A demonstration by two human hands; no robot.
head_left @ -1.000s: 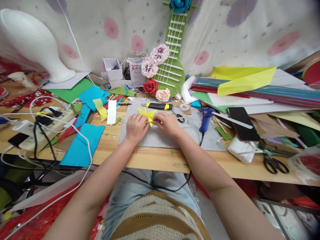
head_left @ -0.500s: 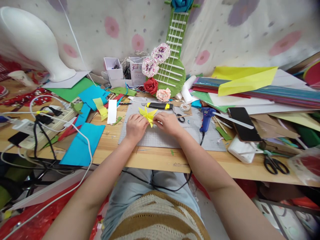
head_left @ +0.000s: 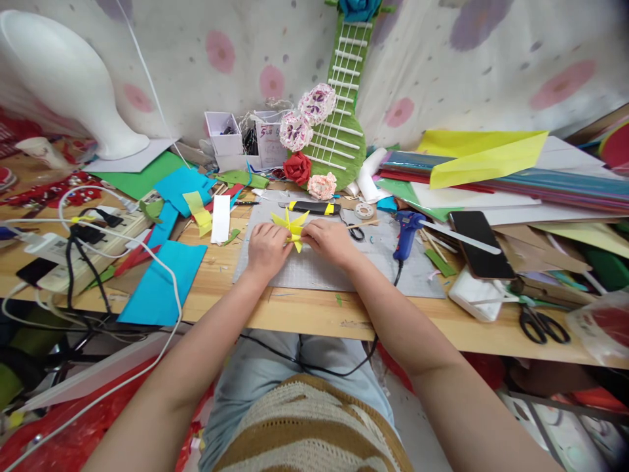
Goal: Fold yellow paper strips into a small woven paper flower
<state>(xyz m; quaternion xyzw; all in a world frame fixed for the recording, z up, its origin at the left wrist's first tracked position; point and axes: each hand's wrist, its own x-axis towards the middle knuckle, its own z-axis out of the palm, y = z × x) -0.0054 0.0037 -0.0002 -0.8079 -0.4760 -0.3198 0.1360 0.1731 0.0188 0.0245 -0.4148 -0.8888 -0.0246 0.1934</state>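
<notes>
A yellow paper flower (head_left: 295,224) with pointed petals is held between my two hands over the grey cutting mat (head_left: 314,278). My left hand (head_left: 268,249) pinches its left side, and my right hand (head_left: 330,242) pinches the right side. Fingers cover the lower petals in part. Just beyond the flower lies a black and yellow utility knife (head_left: 314,208). A roll of tape (head_left: 363,210) and small scissors (head_left: 356,232), partly hidden, are to the right of the knife.
A blue glue gun (head_left: 405,236) rests on the mat's right side, near a phone (head_left: 480,244) and black-handled scissors (head_left: 543,324). Blue paper (head_left: 164,282) and a power strip (head_left: 93,242) lie left. A green paper guitar (head_left: 339,144) stands behind.
The yellow flower has turned and tilted slightly between my fingers, so its petals point differently. Both hands stay in nearly the same place.
</notes>
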